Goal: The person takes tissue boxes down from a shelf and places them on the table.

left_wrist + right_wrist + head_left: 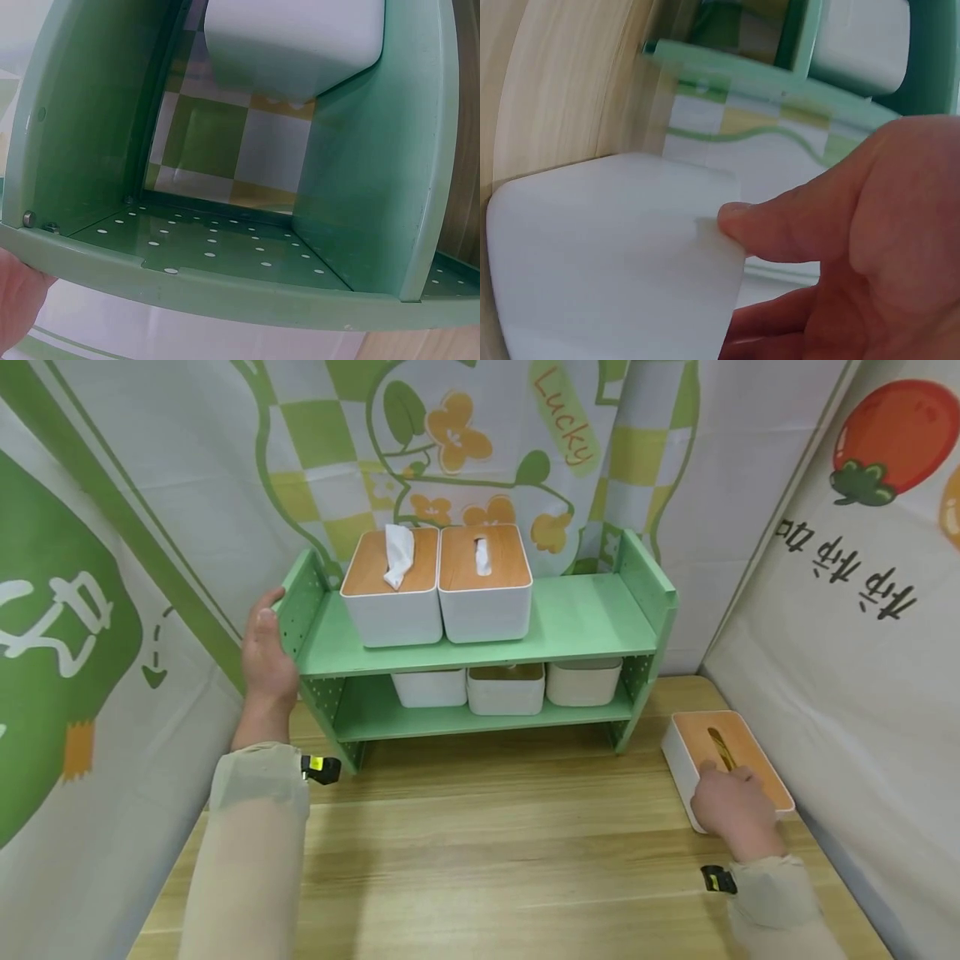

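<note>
On the wooden table stands a green two-tier shelf (577,610). Against the outer face of its left side panel rests my left hand (268,656), fingers pointing up near the top edge; the left wrist view catches only a bit of this hand (19,296). My right hand (735,810) grips the near end of a white tissue box (681,768) with a wood-coloured lid, at the table's right side. In the right wrist view its thumb (780,225) presses on the white wall (615,255); the other fingers are partly hidden.
Two tissue boxes, a left one (401,618) and a right one (487,614), sit side by side on the upper tier, tissue showing in both slots. Below them are two white bins (431,689) (506,697) and a beige one (583,685). Printed fabric walls (840,677) enclose the table.
</note>
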Motion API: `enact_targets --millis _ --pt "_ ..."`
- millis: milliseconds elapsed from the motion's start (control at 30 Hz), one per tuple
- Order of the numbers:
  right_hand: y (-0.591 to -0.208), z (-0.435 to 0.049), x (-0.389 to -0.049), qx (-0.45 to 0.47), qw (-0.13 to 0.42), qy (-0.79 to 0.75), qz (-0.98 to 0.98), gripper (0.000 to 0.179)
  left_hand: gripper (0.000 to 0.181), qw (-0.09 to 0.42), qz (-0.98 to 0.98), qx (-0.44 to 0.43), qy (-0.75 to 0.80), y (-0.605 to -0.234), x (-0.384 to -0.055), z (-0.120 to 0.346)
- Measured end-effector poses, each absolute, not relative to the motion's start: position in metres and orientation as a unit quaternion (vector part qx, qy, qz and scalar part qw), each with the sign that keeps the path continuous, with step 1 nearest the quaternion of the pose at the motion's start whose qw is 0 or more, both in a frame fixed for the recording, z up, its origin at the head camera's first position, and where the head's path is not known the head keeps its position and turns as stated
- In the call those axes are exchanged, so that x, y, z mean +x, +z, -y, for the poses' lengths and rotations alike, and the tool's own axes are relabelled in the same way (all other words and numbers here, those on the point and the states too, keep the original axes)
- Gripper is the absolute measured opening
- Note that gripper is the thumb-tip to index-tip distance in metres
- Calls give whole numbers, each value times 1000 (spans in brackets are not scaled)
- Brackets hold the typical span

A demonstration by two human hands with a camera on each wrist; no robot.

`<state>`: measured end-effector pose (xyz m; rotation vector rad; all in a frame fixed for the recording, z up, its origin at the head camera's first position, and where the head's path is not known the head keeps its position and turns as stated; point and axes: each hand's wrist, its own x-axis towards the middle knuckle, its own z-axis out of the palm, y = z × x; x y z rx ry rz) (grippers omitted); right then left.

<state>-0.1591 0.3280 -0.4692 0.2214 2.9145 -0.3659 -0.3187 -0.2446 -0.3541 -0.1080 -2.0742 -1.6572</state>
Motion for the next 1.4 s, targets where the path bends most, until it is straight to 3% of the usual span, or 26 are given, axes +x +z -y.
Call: enact_targets --millis 433,800,1400 --pt "-471 -364 -173 75 91 -152 -981 35 53 237 752 -42 -614 -355 -319 245" --pt "-469 -370 -175 82 76 -157 -981 44 52 226 759 -35 -609 -354 -319 246" --pt "-468 -376 -179 67 52 -137 -987 35 53 241 766 -40 -595 -356 -322 246"
